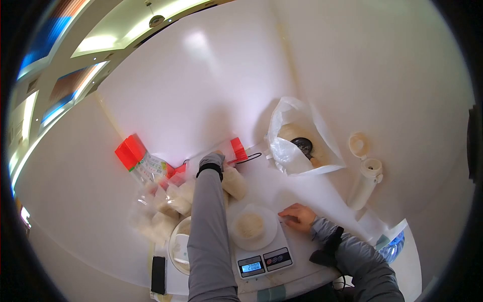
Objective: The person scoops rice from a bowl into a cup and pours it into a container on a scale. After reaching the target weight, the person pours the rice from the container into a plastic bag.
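Observation:
My left hand [213,158] reaches to the back of the table, at a clear plastic roll or pack with a red end [238,149]; my wrist hides most of its fingers, so its grip cannot be made out. Beside the digital kitchen scale [255,262], my right hand [298,217] rests with fingers extended toward the plate, holding nothing. A white plate [269,225] on the scale carries a mound of pale grain or powder [250,226]. The lit display [251,267] appears to read 200.0. Several filled clear bags [165,226] are piled left of my left forearm.
A red-and-white printed pack [142,158] leans at the back left. An open white sack [289,167] holds pale material and a black round object [302,146]. A cream bottle [364,185] lies right, its lid [359,145] beyond. A black phone-like slab [158,275] and a bowl [174,259] are left.

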`<action>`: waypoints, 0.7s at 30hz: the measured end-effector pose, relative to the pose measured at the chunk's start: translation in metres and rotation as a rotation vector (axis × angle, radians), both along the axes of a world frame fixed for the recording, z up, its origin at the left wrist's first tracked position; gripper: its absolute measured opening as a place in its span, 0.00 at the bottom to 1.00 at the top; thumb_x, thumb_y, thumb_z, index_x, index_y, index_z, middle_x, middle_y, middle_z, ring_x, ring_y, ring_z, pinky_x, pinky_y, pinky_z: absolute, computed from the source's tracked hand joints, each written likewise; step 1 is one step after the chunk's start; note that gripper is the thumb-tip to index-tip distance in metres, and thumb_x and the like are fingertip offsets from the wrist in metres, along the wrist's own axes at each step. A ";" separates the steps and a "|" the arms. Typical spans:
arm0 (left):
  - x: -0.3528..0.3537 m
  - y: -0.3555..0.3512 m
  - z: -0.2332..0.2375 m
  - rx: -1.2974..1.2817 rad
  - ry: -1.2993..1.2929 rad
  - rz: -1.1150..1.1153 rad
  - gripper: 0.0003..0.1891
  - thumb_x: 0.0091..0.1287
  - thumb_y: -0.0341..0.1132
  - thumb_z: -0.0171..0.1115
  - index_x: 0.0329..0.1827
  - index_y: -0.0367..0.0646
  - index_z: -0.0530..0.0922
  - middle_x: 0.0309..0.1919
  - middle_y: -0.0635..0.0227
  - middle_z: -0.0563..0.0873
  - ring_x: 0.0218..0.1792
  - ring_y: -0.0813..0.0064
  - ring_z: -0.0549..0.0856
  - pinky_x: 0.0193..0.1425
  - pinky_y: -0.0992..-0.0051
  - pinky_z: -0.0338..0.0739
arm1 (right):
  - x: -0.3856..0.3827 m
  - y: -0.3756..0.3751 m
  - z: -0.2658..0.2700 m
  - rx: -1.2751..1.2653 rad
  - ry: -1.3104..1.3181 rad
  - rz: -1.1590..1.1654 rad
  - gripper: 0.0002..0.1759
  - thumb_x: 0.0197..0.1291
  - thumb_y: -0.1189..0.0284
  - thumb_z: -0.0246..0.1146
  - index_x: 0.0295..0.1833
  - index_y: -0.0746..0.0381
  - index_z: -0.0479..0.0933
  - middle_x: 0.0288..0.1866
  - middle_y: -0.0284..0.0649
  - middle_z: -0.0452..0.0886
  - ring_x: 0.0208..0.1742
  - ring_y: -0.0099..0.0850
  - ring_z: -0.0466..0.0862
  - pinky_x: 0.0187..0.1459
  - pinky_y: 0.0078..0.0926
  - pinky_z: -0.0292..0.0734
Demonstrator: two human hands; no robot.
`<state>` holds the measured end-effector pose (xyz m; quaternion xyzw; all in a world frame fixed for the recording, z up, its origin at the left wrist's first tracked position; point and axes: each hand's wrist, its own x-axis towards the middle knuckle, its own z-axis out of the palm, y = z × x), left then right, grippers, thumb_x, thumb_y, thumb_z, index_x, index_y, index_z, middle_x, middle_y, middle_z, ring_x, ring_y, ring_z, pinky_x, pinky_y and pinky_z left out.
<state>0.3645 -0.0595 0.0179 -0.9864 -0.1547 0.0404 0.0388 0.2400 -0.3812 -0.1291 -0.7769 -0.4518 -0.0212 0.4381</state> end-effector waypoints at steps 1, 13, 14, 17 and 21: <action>-0.003 -0.003 0.002 0.009 -0.008 0.023 0.14 0.59 0.35 0.53 0.45 0.47 0.81 0.49 0.58 0.81 0.51 0.56 0.80 0.53 0.63 0.74 | -0.003 0.000 0.003 -0.001 0.002 -0.002 0.18 0.49 0.74 0.61 0.50 0.60 0.77 0.46 0.44 0.79 0.50 0.42 0.75 0.53 0.34 0.70; -0.005 -0.010 0.017 0.103 -0.322 -0.011 0.12 0.58 0.38 0.57 0.40 0.41 0.81 0.41 0.51 0.83 0.47 0.57 0.82 0.50 0.66 0.77 | -0.003 0.001 0.004 0.012 0.019 -0.009 0.18 0.48 0.74 0.60 0.48 0.60 0.77 0.43 0.45 0.79 0.48 0.44 0.75 0.52 0.36 0.70; -0.006 -0.010 0.019 0.088 -0.276 -0.005 0.13 0.58 0.40 0.59 0.39 0.42 0.81 0.41 0.51 0.83 0.46 0.57 0.82 0.50 0.65 0.77 | -0.003 0.001 0.003 0.015 0.024 -0.003 0.18 0.47 0.74 0.60 0.48 0.60 0.77 0.43 0.45 0.79 0.47 0.44 0.75 0.51 0.36 0.70; -0.003 -0.007 0.024 -0.019 -0.275 0.016 0.14 0.57 0.44 0.61 0.39 0.44 0.81 0.41 0.53 0.83 0.46 0.57 0.82 0.50 0.64 0.77 | -0.003 0.002 -0.003 0.076 -0.014 -0.027 0.18 0.48 0.74 0.60 0.48 0.60 0.77 0.42 0.44 0.79 0.46 0.44 0.75 0.51 0.36 0.71; -0.005 0.001 0.022 0.013 -0.384 0.026 0.13 0.57 0.44 0.60 0.38 0.44 0.81 0.40 0.56 0.83 0.45 0.57 0.82 0.50 0.62 0.76 | -0.001 0.003 -0.006 0.071 -0.020 -0.013 0.17 0.48 0.74 0.59 0.48 0.60 0.77 0.41 0.44 0.79 0.45 0.43 0.75 0.50 0.36 0.71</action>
